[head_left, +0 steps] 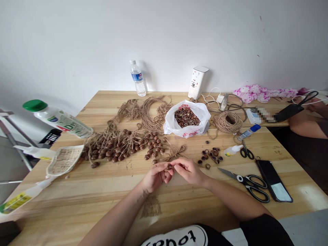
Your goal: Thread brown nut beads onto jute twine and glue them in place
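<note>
My left hand (pixel 155 176) is closed, pinching a small brown nut shell (pixel 169 167) between thumb and fingers. My right hand (pixel 189 172) meets it there, its fingertips pressed together against the shell; whatever they grip is too small to make out. Just behind my hands lies a knotted bundle of twine (pixel 176 152). Round brown nuts (pixel 155 145) sit beside it, and more nuts tied to twine strands (pixel 115 147) are heaped to the left. Several open half shells (pixel 211 155) are scattered to the right of my right hand.
A white plastic bag (pixel 170 123) full of shell pieces stands behind, beside a twine ball (pixel 229 121). Large scissors (pixel 249 184), small scissors (pixel 247 153), a phone (pixel 273 177) and glue bottles lie right. A woven tray (pixel 66 159) is left. Another person's arm (pixel 307 121) shows far right.
</note>
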A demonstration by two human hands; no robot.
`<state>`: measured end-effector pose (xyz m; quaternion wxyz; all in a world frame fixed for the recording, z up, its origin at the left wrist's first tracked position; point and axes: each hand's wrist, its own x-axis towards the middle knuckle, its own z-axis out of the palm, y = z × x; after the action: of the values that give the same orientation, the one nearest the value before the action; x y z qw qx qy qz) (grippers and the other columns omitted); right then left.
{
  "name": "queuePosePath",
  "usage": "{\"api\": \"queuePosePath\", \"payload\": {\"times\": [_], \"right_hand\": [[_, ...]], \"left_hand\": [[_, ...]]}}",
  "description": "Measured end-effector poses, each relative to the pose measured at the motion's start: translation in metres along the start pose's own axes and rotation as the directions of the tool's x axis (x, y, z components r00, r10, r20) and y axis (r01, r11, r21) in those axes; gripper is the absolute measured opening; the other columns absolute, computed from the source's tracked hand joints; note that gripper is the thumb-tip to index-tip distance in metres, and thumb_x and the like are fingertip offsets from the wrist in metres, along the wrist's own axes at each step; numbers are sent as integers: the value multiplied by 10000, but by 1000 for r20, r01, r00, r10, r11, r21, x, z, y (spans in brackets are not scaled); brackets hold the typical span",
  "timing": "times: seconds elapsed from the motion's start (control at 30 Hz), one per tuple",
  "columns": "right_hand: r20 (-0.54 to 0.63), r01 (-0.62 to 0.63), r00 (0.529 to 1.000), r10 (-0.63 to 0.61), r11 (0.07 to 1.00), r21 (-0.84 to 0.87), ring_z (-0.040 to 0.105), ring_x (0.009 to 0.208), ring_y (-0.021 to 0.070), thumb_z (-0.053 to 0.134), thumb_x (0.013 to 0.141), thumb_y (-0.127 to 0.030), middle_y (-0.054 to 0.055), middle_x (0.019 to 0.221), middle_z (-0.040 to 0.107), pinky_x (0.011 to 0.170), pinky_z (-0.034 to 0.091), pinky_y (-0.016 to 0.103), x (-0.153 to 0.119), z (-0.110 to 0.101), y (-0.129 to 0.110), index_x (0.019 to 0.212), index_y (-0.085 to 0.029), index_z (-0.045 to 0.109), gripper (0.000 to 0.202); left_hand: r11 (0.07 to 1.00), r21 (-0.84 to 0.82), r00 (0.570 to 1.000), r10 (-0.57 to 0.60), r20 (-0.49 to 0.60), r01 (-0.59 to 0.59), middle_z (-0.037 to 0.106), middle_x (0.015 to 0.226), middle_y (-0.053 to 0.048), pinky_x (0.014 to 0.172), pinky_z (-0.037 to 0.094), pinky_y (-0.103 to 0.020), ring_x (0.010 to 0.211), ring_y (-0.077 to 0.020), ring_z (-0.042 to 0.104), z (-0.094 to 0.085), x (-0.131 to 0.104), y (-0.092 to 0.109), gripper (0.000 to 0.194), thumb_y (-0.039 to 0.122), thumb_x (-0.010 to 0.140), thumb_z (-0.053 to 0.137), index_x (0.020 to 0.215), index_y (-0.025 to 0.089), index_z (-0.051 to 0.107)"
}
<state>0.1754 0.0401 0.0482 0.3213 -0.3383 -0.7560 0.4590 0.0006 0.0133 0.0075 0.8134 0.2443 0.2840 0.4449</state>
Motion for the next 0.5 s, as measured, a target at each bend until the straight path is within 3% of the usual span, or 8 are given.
{"api": "queuePosePath", "payload": {"times": [0.1, 0.33, 0.5], "right_hand": [[-59, -19, 998, 17, 999, -38, 596, 716, 137, 475, 909, -299, 59, 837, 667, 630, 484, 238, 0, 1, 5, 961, -149, 655, 239], [-196, -15, 981, -7, 994, -107, 519, 582, 119, 459, 908, -308, 37, 705, 620, 515, 420, 214, 0, 1, 26, 895, -143, 658, 259], [-221, 20, 974, -56, 986, -164, 554, 619, 132, 462, 904, -279, 55, 740, 652, 553, 437, 224, 1, 0, 35, 869, -149, 659, 239]], "left_hand": [[998, -66, 1000, -9, -26, 7, 586, 602, -23, 444, 286, -233, 384, -60, 420, 0, 0, 2, 232, 310, 741, 629, 811, 93, 671], [983, -179, 998, -44, -41, 36, 508, 551, 11, 463, 220, -225, 382, -35, 324, 0, 0, 2, 184, 260, 715, 631, 797, 97, 654], [980, -199, 996, -38, -78, 22, 493, 524, 18, 460, 191, -221, 373, -28, 279, 1, 0, 1, 173, 252, 715, 627, 786, 95, 644]]}}
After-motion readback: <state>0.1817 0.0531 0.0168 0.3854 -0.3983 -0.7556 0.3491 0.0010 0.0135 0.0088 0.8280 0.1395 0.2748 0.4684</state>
